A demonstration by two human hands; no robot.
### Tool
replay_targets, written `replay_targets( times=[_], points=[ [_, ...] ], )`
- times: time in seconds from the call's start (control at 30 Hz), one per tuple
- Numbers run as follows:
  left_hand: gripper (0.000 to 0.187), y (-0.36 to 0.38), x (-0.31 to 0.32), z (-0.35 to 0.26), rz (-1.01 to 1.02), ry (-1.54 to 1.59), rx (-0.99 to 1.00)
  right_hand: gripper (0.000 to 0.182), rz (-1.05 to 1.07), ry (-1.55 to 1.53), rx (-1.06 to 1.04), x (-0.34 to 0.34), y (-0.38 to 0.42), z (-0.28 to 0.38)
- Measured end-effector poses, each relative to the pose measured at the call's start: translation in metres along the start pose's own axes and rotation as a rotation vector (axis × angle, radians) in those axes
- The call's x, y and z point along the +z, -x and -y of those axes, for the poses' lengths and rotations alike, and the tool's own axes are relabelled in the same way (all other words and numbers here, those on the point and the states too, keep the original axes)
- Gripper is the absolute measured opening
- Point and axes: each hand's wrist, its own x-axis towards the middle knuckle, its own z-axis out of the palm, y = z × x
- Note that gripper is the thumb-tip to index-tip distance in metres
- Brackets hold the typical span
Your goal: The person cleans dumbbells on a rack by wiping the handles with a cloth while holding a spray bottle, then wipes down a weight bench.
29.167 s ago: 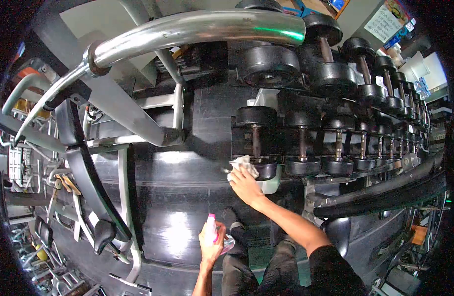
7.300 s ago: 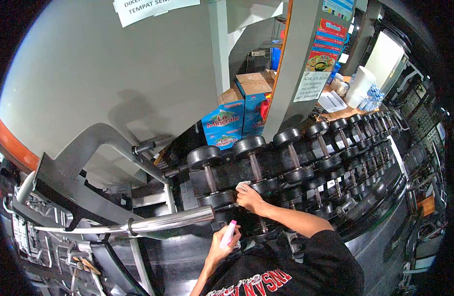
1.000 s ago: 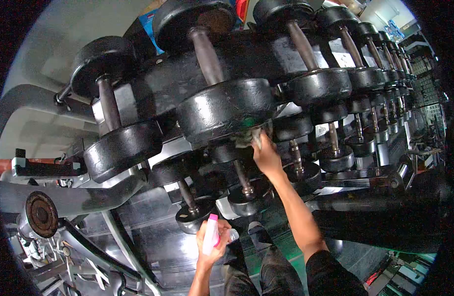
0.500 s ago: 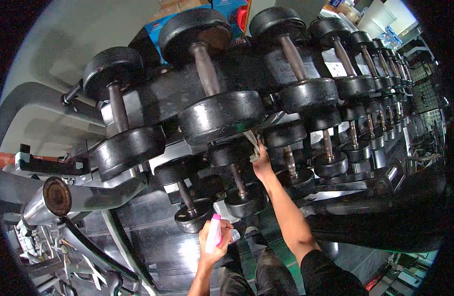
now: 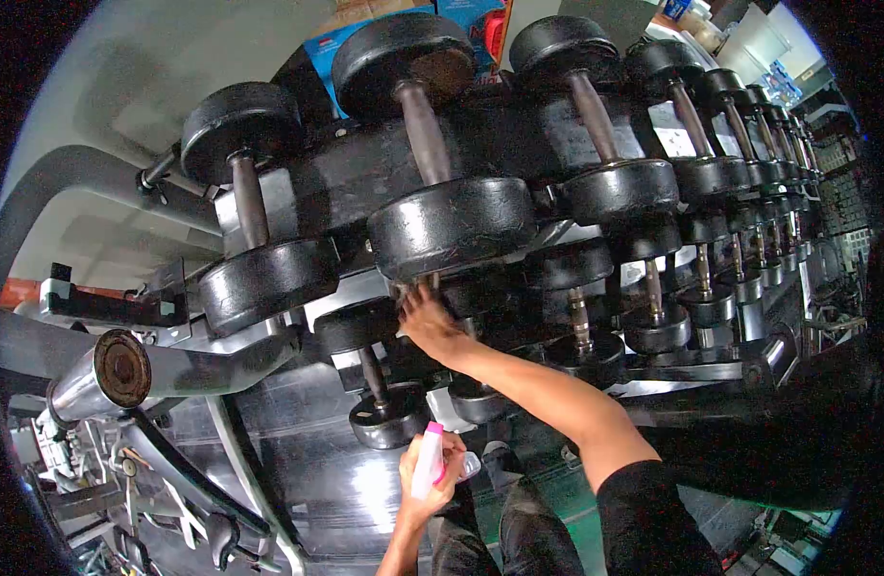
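My left hand (image 5: 425, 492) is wrapped round a white spray bottle (image 5: 430, 463) with a pink top, low in the view, in front of the lower row of dumbbells. My right hand (image 5: 429, 324) reaches up to the rack edge just beneath the head of a large black dumbbell (image 5: 452, 226). Its fingers press a pale cloth (image 5: 402, 291) there, mostly hidden and slightly blurred. Left of this hand is the head of a smaller lower-row dumbbell (image 5: 356, 326).
More black dumbbells (image 5: 620, 189) fill both rows, running off to the right. A metal post with a rusty round end (image 5: 123, 369) sticks out at the left. Blue boxes (image 5: 325, 60) stand behind the upper row. My legs show at the bottom.
My right hand has moved left along the rack, from between two dumbbells to beneath the large one. My left hand and the bottle have shifted slightly right in view.
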Motion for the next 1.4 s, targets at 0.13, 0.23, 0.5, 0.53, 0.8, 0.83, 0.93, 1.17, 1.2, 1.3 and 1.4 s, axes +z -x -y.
replay_targets(
  times=[0.13,0.23,0.5,0.53,0.8,0.83,0.93,1.17,1.2,1.3,1.4],
  points=[
    [0.022,0.003,0.0,0.007,0.026,-0.007,-0.012,0.034,0.417,0.344,-0.081,0.059,-0.033,0.035],
    [0.022,0.003,0.0,0.005,0.065,-0.046,-0.01,0.032,0.384,0.24,-0.048,0.046,-0.022,0.028],
    [0.022,-0.005,-0.009,0.005,0.028,0.075,-0.057,0.036,-0.243,-0.614,0.282,-0.016,0.093,-0.051],
    [0.023,-0.007,-0.012,0.005,0.044,0.025,-0.029,0.041,-0.069,-0.736,0.409,-0.017,0.103,-0.056],
    [0.025,-0.015,-0.021,0.002,0.051,0.045,-0.016,0.05,-0.828,-1.586,1.066,0.044,0.09,-0.078],
    [0.025,-0.016,-0.022,0.0,0.053,0.048,-0.016,0.051,-0.789,-1.642,1.24,0.048,0.087,-0.081],
    [0.024,-0.016,-0.022,-0.006,0.09,-0.072,0.039,0.064,-0.501,-1.802,1.614,0.046,0.092,-0.086],
    [0.024,-0.015,-0.02,0.0,0.11,0.031,-0.021,0.039,-0.625,-1.189,1.148,-0.007,0.102,-0.066],
    [0.025,-0.015,-0.02,0.001,0.129,0.011,-0.014,0.035,-0.496,-1.184,1.02,-0.014,0.101,-0.078],
    [0.026,-0.019,-0.017,-0.001,0.104,0.082,-0.006,0.03,-0.119,-0.841,0.738,0.033,0.08,-0.121],
    [0.026,-0.021,-0.018,-0.01,0.104,-0.03,0.054,0.039,-0.403,-1.751,0.575,0.054,0.075,-0.149]
  ],
)
